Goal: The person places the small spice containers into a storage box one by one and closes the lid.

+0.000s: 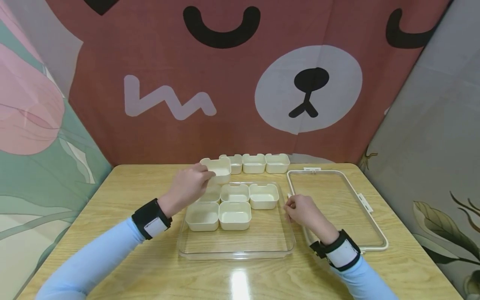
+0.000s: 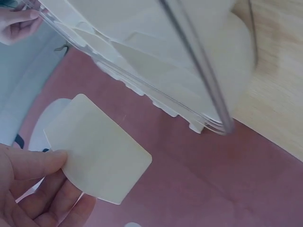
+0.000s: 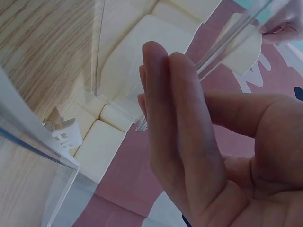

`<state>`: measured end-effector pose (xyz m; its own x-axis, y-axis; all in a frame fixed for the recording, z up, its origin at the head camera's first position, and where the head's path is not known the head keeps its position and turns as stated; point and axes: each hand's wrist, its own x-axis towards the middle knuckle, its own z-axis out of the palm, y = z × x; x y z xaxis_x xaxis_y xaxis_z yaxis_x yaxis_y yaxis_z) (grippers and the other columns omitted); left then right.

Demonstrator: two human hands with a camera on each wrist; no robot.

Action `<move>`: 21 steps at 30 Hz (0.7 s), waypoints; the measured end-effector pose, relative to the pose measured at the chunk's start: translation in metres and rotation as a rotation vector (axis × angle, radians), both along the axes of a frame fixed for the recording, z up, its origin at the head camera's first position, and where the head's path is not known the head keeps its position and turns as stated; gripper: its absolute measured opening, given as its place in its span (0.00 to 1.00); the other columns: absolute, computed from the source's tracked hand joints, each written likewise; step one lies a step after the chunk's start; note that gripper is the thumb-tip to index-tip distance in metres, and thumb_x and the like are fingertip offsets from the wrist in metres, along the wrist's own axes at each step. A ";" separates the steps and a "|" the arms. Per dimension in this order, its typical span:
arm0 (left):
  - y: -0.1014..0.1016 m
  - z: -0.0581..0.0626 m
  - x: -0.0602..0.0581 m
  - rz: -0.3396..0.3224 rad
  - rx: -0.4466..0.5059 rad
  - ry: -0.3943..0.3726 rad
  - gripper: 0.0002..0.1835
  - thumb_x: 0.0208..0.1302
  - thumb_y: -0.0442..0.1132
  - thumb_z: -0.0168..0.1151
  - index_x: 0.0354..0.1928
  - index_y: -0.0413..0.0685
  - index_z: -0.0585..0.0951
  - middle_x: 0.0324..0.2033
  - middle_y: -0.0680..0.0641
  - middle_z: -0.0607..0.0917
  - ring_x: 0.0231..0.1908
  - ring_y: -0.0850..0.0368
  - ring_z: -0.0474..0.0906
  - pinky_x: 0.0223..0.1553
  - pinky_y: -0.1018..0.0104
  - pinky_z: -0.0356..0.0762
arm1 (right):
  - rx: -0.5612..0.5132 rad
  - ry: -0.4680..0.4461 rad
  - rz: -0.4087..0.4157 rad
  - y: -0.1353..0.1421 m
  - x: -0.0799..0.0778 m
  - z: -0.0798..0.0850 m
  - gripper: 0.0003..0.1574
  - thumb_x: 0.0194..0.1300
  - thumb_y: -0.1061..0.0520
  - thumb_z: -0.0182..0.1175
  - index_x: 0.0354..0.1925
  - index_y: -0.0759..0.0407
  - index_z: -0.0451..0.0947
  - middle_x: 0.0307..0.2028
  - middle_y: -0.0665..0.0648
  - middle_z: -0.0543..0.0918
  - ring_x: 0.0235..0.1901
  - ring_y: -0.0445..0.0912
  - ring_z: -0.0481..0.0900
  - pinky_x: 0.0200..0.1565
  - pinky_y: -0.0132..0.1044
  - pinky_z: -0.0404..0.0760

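Observation:
My left hand [image 1: 190, 183] pinches a small cream box [image 1: 221, 168] by its side, raised over the back left corner of the clear tray [image 1: 236, 255]. In the left wrist view, the thumb and fingers grip this box [image 2: 102, 151] at its edge. Inside the tray, several matching cream boxes stand in two rows, among them a front box [image 1: 235, 223] and a right back box [image 1: 264, 202]. My right hand [image 1: 305, 212] holds the tray's right wall near the back, thumb and fingertips meeting at the clear rim; the fingers [image 3: 187, 118] hide part of that rim.
A clear lid with a white frame [image 1: 352, 187] and side clips lies right of the tray, beneath my right forearm. Behind the tray, three more cream boxes [image 1: 277, 164] line up near the back edge of the wooden table [image 1: 138, 179]. A printed cloth hangs behind.

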<state>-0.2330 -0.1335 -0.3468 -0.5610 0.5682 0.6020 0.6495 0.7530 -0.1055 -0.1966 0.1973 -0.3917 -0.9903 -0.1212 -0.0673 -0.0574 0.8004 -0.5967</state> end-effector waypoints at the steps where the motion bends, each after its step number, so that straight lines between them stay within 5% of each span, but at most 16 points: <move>1: 0.001 0.000 0.002 -0.006 -0.003 0.004 0.13 0.51 0.25 0.60 0.35 0.48 0.87 0.23 0.51 0.79 0.26 0.57 0.74 0.14 0.70 0.65 | 0.001 0.001 0.004 0.000 0.000 0.000 0.09 0.64 0.62 0.57 0.35 0.69 0.79 0.24 0.57 0.82 0.23 0.47 0.82 0.23 0.32 0.78; 12: 0.015 0.006 0.024 -0.083 -0.010 0.065 0.13 0.51 0.24 0.60 0.33 0.48 0.87 0.20 0.52 0.78 0.24 0.58 0.73 0.18 0.71 0.66 | -0.003 -0.006 0.019 0.002 0.003 0.003 0.08 0.64 0.63 0.57 0.34 0.68 0.79 0.25 0.59 0.83 0.23 0.48 0.82 0.23 0.33 0.78; 21: 0.028 0.004 0.035 -0.110 -0.020 0.035 0.13 0.50 0.25 0.61 0.34 0.48 0.87 0.22 0.52 0.80 0.26 0.59 0.75 0.21 0.71 0.71 | -0.010 -0.018 0.011 0.002 0.002 0.001 0.07 0.64 0.63 0.57 0.35 0.68 0.79 0.25 0.58 0.82 0.24 0.48 0.83 0.24 0.33 0.79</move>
<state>-0.1982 -0.1052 -0.3424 -0.4733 0.6377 0.6078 0.7241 0.6746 -0.1439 -0.1950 0.1989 -0.3907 -0.9876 -0.1327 -0.0835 -0.0554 0.7935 -0.6060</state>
